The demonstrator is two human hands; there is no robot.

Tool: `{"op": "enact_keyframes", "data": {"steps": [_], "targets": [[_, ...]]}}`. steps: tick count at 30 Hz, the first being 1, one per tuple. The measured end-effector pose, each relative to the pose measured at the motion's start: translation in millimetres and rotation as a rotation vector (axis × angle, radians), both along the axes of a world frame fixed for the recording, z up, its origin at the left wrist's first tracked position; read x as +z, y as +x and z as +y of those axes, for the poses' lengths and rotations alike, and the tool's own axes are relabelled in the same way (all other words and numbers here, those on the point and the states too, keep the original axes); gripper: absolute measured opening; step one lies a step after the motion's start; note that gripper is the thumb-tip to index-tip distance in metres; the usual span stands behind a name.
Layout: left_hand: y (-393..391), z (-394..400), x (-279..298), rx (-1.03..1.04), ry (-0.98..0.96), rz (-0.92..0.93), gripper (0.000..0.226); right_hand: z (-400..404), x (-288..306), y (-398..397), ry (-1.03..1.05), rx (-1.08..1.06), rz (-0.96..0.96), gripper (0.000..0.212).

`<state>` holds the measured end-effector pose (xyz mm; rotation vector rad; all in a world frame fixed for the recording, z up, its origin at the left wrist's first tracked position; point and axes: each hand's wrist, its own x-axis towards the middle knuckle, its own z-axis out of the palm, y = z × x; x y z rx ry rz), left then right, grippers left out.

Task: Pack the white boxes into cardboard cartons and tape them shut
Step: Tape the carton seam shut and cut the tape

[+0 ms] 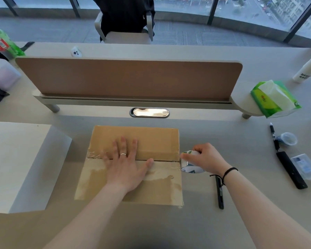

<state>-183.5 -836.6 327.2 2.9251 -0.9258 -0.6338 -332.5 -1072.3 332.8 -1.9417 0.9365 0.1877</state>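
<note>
A brown cardboard carton (151, 141) lies on the desk in front of me with its top flaps closed. Clear tape runs along the seam between the flaps. My left hand (127, 164) presses flat on the seam near the middle, fingers spread. At the carton's right edge my right hand (207, 159) grips a roll of clear tape (188, 163), held right where the seam ends. A large white box (20, 164) stands on the desk to the left of the carton.
A black pen (219, 192) lies right of the carton, under my right wrist. Further right are another pen (274, 136), a black utility knife (291, 169), a small plastic cup (287, 139) and a clear packet (305, 167). A tissue pack (275, 98) sits by the desk divider (129, 78).
</note>
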Motion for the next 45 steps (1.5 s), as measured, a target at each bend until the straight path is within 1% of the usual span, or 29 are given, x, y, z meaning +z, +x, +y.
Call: {"op": "enact_keyframes", "data": {"steps": [3,6,9,12,15,18,23,25,27,31,33,37,42,45], "targets": [[-26,-35,1,-0.233,-0.126,0.053,0.072,-3,-1,-4,0.085,-0.093,-0.102,0.061],[-49,-75,4,-0.403,-0.268,0.145,0.052,-7,-8,-14,0.136,-0.159,-0.152,0.06],[-62,-105,4,-0.402,-0.393,0.197,0.048,-10,-14,-21,0.182,-0.177,-0.199,0.056],[-64,-114,-2,-0.36,-0.461,0.234,0.042,-10,-19,-22,0.183,-0.18,-0.245,0.056],[-60,-109,-7,-0.379,-0.484,0.194,0.038,-11,-23,-22,0.177,-0.154,-0.251,0.06],[-56,-108,-8,-0.421,-0.474,0.141,0.037,-15,-23,-19,0.143,-0.1,-0.223,0.063],[-57,-110,-8,-0.429,-0.433,0.098,0.039,-19,-28,-16,0.1,-0.065,-0.218,0.063],[-59,-109,-10,-0.488,-0.355,0.057,0.045,-23,-35,-21,-0.031,0.003,-0.17,0.065],[-61,-108,-12,-0.531,-0.309,0.022,0.057,-27,-41,-27,-0.088,0.031,-0.127,0.067],[-60,-108,-12,-0.544,-0.336,0.0,0.071,-31,-48,-26,-0.068,0.035,-0.142,0.069],[-59,-108,-13,-0.542,-0.363,-0.005,0.075,-31,-49,-26,-0.025,0.017,-0.15,0.07],[-58,-109,-14,-0.544,-0.364,-0.013,0.073,-32,-56,-30,0.091,-0.028,-0.164,0.07],[-65,-122,-8,-0.501,-0.24,0.012,0.069,-37,-59,-39,0.186,-0.1,-0.167,0.062],[-69,-137,-3,-0.492,-0.177,0.035,0.062,-37,-59,-44,0.21,-0.123,-0.186,0.058]]}}
